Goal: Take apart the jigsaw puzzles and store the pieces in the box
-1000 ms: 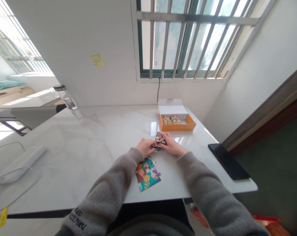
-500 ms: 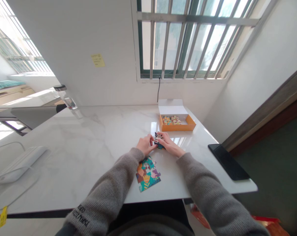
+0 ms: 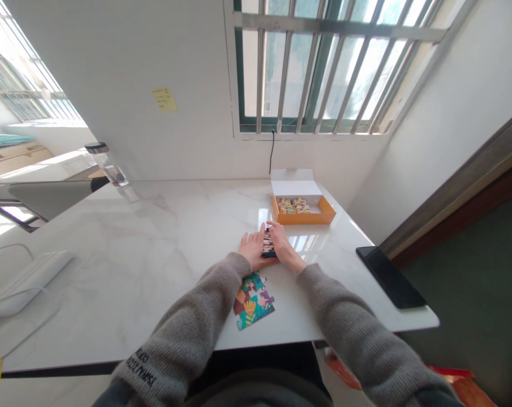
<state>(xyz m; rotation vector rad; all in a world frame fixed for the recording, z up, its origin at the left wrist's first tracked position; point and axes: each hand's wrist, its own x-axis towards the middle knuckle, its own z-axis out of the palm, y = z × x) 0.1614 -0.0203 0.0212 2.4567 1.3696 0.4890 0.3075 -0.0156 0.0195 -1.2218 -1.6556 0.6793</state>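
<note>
A row of stacked jigsaw puzzle pieces [image 3: 268,244], seen edge-on, is on the white table between my hands. My left hand [image 3: 252,249] presses against its left side with the fingers pointing forward. From the right, my right hand [image 3: 283,246] closes around the same stack, its fingers curled over the far end. Nearer to me lies a joined section of puzzle [image 3: 254,302] in teal, brown and purple, with a yellow flower; my left wrist and sleeve are just above its top edge.
An orange box [image 3: 304,218] with its white lid raised holds more puzzle pieces [image 3: 293,206] behind my hands. On the right lies a black phone or tablet [image 3: 390,277]. A white device with cables [image 3: 29,282] and a clear bottle [image 3: 111,169] are on the left.
My left hand has gone from bent fingers to lying flatter along the stack. My right fingers have curled over its far end, and the stack looks straighter. The view has shifted slightly.
</note>
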